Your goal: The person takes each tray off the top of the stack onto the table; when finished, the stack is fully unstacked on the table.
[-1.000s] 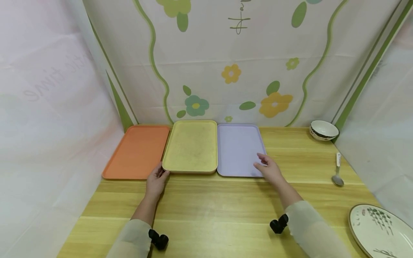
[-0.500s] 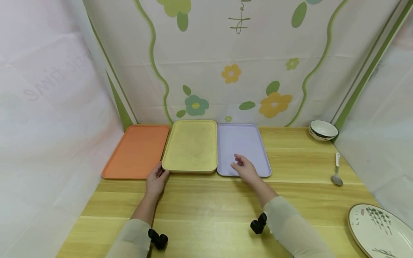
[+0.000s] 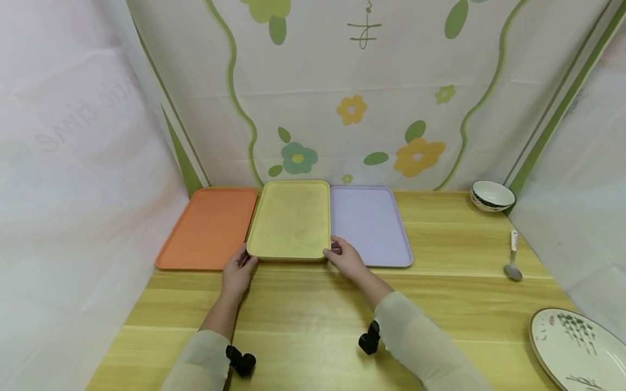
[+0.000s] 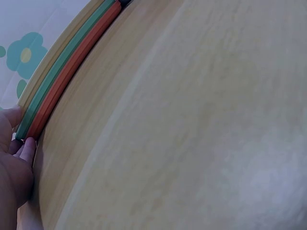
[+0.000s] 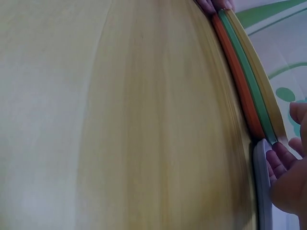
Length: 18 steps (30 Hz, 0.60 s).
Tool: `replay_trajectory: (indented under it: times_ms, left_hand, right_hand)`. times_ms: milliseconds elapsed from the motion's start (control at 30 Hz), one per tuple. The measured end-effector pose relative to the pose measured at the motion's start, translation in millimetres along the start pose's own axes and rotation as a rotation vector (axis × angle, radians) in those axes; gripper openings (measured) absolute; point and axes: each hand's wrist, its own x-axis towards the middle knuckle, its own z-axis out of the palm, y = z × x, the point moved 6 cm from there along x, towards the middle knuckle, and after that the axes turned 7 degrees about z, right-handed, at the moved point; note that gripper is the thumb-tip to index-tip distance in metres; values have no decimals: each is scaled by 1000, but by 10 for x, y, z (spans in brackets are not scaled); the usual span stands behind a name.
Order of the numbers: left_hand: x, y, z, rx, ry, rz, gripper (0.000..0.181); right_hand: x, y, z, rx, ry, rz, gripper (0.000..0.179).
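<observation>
Head view. My left hand point(image 3: 238, 274) grips the near-left corner of the yellow tray point(image 3: 289, 220), thumb at the rim; my right hand point(image 3: 346, 259), half open, meets its near-right corner. The yellow tray is a shallow rectangle with rounded corners, its matte face faintly mottled. Left of it lies a flat orange tray point(image 3: 206, 228); right, a smooth lavender tray point(image 3: 369, 225). Well to its right are a glazed bowl point(image 3: 492, 195), a metal spoon point(image 3: 513, 260) with a white handle, and a patterned plate point(image 3: 582, 347). Beneath it is a wood-grain table point(image 3: 293, 315).

Left wrist view. The yellow tray tops a stack of 3 edges: under it a green tray point(image 4: 57, 72), then a lower orange tray point(image 4: 71, 72). My left thumb is at the top edge, fingers at the lowest.

Right wrist view. My right fingertips sit at the stack's corner under the yellow tray, thumb apart from its rim; I cannot tell how firmly they touch.
</observation>
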Motion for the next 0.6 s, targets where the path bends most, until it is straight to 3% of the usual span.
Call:
replay_trajectory:
  times_ms: [233, 600]
  left_hand:
    - [6, 2, 4, -8, 5, -4, 61]
    - [-23, 37, -7, -16, -1, 7, 62]
  right_hand:
    - [53, -19, 57, -31, 4, 13, 68]
    - [56, -76, 76, -45, 9, -20, 61]
